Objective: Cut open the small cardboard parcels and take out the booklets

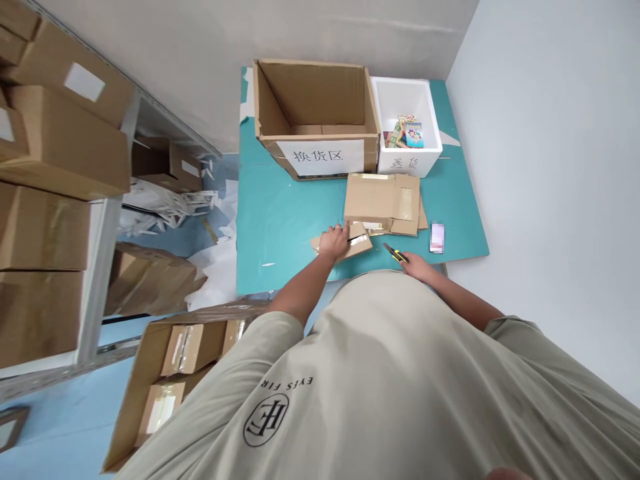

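Note:
My left hand (334, 241) lies over a small cardboard box (359, 245), its fingers bent over the far edge and gripping it. A white printed label and a dark slit show on the box top; part of the box is hidden under the hand. My right hand (416, 266) is closed around a black and yellow utility knife (399, 255), its tip pointing up and left, apart from the box. Just beyond both hands, flattened cardboard boxes (373, 197) lie stacked on the teal table (290, 213).
A large open carton (320, 157) and a white foam box (410, 162) holding colourful packets (407, 133) stand at the back. A phone (437, 238) lies at right. Shelves of cartons (65, 140) stand left; below, an open carton (131, 393) contains several small boxes.

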### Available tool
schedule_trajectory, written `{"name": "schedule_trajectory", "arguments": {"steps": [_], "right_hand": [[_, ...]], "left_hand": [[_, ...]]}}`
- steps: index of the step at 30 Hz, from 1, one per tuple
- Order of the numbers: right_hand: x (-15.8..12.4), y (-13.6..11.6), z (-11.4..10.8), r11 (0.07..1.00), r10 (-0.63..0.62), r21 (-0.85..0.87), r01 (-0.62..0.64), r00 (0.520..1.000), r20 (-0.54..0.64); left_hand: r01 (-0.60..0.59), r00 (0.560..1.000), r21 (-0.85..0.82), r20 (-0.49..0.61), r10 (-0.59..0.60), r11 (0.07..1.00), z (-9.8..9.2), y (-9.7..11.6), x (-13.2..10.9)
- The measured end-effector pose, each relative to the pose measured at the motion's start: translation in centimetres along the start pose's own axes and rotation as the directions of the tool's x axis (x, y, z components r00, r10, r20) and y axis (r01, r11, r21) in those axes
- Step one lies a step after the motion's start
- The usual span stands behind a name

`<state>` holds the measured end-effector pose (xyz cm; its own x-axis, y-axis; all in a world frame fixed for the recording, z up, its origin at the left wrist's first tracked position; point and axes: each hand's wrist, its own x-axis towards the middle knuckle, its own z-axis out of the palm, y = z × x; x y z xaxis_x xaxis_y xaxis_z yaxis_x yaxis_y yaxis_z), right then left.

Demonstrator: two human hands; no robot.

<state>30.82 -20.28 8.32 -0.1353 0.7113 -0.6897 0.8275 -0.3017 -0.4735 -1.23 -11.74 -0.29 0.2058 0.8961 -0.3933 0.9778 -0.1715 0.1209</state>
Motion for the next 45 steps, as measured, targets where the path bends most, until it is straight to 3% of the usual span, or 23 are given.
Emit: {"name": "schedule_trajectory", "arguments": {"steps": [6, 16, 25, 29, 35, 40, 45], "right_hand": [[0.0, 3.3, -0.8, 0.95, 0.092, 0.304, -0.07, 0.994, -0.058], [3.1, 5.9, -1.6, 0.908, -0.086, 0.408, 0.091, 0.996, -0.032], [6.1, 1.6, -0.6, 0.891, -0.235, 0.422, 0.165, 0.965, 0.118], [7.1, -0.6, 0.3, 0.899, -0.256, 0.407, 0.163, 0.948, 0.187], [7.7, -2.8, 0.6, 0.938, -0.238, 0.299, 0.173, 0.951, 0.199], [8.3, -3.7, 0.0, 0.964, -0.23, 0.179, 0.197, 0.954, 0.194], [8.8, -2.6, -0.7, 0.967, -0.254, 0.055, 0.248, 0.954, 0.161]], "left_hand": [[0.128, 0.991, 0.018, 0.029, -0.128, 0.992, -0.3, -1.5, -1.8], [0.28, 0.959, -0.028, 0.055, -0.278, 0.96, 0.7, -2.7, -6.1], [0.29, 0.957, -0.041, 0.042, -0.288, 0.956, 1.8, -0.7, -6.8], [0.279, 0.959, -0.034, 0.064, -0.276, 0.96, 2.0, -0.1, -6.6], [0.25, 0.967, -0.031, 0.061, -0.248, 0.968, 2.1, 0.4, -6.5], [0.239, 0.97, -0.022, 0.054, -0.237, 0.971, 2.1, 0.7, -6.3], [0.227, 0.972, -0.023, 0.065, -0.225, 0.974, 2.0, 0.6, -5.8]]}}
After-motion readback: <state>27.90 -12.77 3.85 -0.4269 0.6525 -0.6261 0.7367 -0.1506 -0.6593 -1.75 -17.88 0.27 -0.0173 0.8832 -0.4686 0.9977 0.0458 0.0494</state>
